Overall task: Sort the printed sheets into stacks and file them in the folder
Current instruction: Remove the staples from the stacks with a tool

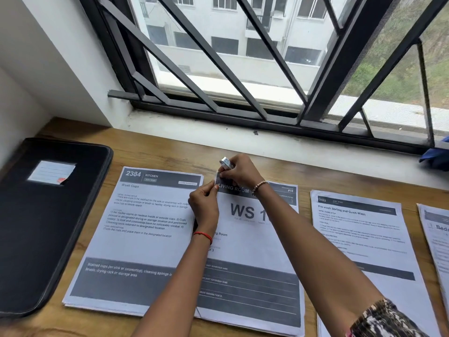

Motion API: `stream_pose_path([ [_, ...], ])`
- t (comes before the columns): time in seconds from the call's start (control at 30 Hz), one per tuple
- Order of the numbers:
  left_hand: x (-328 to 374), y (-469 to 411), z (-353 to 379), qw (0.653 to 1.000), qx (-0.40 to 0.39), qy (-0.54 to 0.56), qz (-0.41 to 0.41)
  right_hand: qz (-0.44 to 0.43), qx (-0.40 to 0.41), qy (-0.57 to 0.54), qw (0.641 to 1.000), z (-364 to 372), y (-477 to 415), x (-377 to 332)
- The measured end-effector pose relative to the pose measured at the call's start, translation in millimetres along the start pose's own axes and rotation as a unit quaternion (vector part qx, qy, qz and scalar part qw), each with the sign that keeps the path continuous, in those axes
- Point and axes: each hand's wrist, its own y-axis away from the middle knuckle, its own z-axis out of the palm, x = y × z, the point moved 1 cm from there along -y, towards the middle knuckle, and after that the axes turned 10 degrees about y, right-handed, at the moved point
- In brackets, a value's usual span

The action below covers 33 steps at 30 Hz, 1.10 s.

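- As my two hands met over its top left corner, the Living Room stack (255, 254) lay flat on the wooden table (170, 152), second from the left in a row of four stacks.
- Left hand (205, 205): thumb and fingers pinched that corner of the Living Room stack. A red thread was at the wrist.
- Right hand (239, 173): fingers were curled round a small silver metal piece (226, 163), held at the same corner. I could not tell whether it was a clip or a stapler. A beaded bracelet was at the wrist, and the forearm crossed over the stack.
- Kitchen stack (145, 227): headed "2384 Kitchen, Wash Cups". It lay just left of the Living Room stack, with their edges meeting.
- Pre-wash stack (359, 239): lay to the right of the Living Room stack, with a strip of bare table between them.
- Fourth stack (437, 239): lay at the far right, cut off by the edge of view. Its heading began "Beds".
- Black folder (48, 227): closed and flat at the left end of the table, with a label pocket on its cover. It was near the Kitchen stack but apart from it.
- Window (218, 57): had dark bars and stood behind the table.
- Blue object (436, 158): sat on the sill at the right. I could not tell what it was.
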Motion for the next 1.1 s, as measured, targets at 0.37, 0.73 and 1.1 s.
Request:
stream_pose_path([
  [0.37,4,-6,4,0.999,0.005,0.017,-0.042,0.007,-0.012,-0.039,0.999,-4,4,-2],
  [0.73,11,-5,7,0.999,-0.002,0.022,-0.05,0.027,0.001,-0.005,1.0,-6,4,-2],
  [1.1,4,-6,7,0.999,-0.007,0.02,-0.04,0.037,-0.008,0.039,0.999,-1,3,4],
])
